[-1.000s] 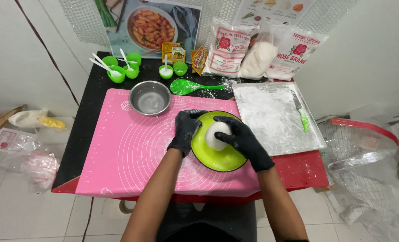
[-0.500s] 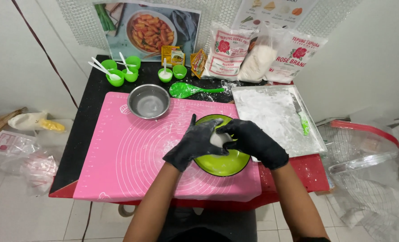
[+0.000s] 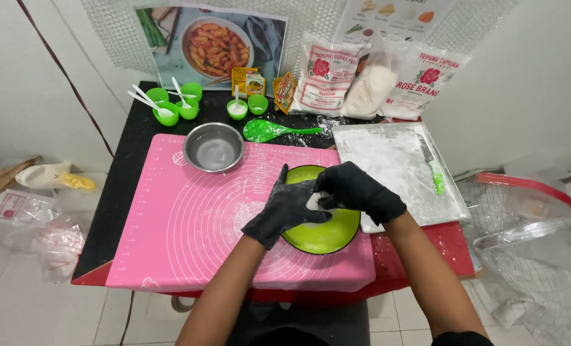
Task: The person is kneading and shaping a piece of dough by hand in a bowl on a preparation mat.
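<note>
**Two gloved hands close on a lump of white dough over the green bowl**

Both hands are in black gloves, and they meet right over the green bowl. The left hand curls in from the left, fingers bent around a white dough lump; the right hand cups it from the far right side, fingers folded over. Only a small patch of dough shows between them. It looks soft and pliable, likely light and a bit tacky, so a cupped, all-round hold with the palms should suit it better than a fingertip pinch.

The bowl sits at the right edge of the pink mat. Just right of it lies a floured metal tray with a green-handled knife. Farther off, a steel bowl and a green spoon. Along the far edge stand small green cups and flour bags.
</note>
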